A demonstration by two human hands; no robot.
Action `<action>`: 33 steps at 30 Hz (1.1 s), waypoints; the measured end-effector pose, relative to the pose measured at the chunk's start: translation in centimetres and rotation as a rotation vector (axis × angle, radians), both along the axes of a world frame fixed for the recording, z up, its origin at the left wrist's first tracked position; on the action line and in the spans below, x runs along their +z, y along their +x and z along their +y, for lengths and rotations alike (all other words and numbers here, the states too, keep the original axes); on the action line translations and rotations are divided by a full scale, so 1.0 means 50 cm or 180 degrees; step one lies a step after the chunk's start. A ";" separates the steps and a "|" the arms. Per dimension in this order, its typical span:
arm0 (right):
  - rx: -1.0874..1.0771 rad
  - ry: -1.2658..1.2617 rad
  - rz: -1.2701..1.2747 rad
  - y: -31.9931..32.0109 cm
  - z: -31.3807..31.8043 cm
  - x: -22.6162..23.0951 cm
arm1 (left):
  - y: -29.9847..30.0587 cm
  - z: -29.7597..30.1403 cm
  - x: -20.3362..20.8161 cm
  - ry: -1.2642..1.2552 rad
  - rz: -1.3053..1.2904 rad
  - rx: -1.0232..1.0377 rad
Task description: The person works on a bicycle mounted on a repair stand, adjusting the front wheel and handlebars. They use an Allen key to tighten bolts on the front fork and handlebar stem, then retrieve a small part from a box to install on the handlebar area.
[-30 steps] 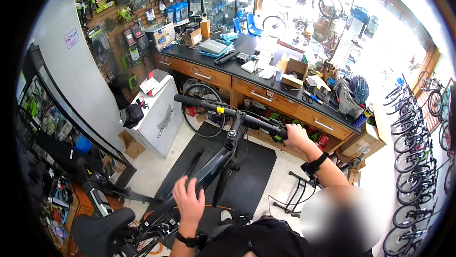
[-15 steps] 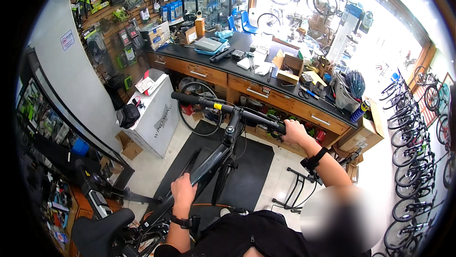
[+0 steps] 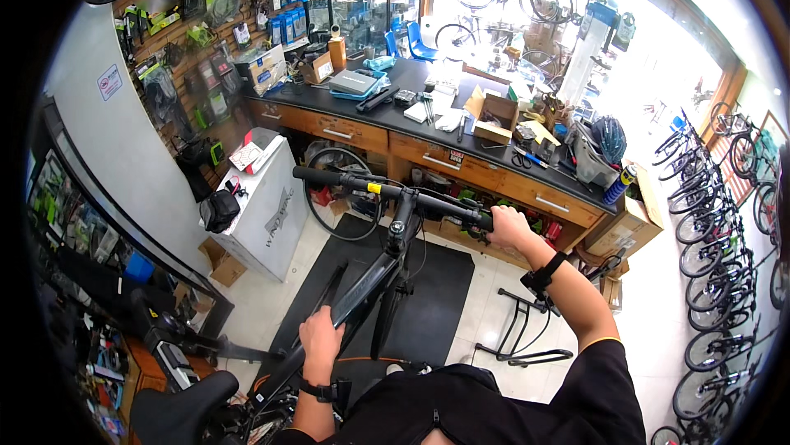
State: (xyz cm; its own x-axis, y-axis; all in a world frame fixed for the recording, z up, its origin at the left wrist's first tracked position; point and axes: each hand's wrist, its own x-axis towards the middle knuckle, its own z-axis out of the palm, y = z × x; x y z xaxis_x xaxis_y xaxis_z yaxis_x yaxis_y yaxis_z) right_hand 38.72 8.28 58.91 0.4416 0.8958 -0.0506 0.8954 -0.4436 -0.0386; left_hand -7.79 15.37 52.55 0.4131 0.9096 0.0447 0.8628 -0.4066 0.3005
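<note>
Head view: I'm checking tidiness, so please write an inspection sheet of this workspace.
Surface: black counter, partly covered; black mat on tiled floor
Job's things: bike with straight handlebar, over the mat
Clutter: open cardboard box and scissors on the counter; helmet near its right end
Hands: left hand grips the frame; right hand grips the handlebar's right end
Cables: thin cable by the handlebar; orange cord near the mat
Surroundings: white cabinet at left; floor stand and row of bikes at right

Head cam (L fisheye of pair) looks fwd & steeply down from wearer's head ht, close over black-framed, straight-handlebar bicycle (image 3: 366,285), w/ long black-topped, wooden-drawered tabletop (image 3: 387,118) farther off.
</note>
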 end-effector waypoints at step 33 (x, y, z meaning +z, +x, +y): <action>0.0048 0.0003 -0.0047 0.001 0.001 0.002 | -0.002 0.003 -0.001 -0.0060 -0.0023 -0.0010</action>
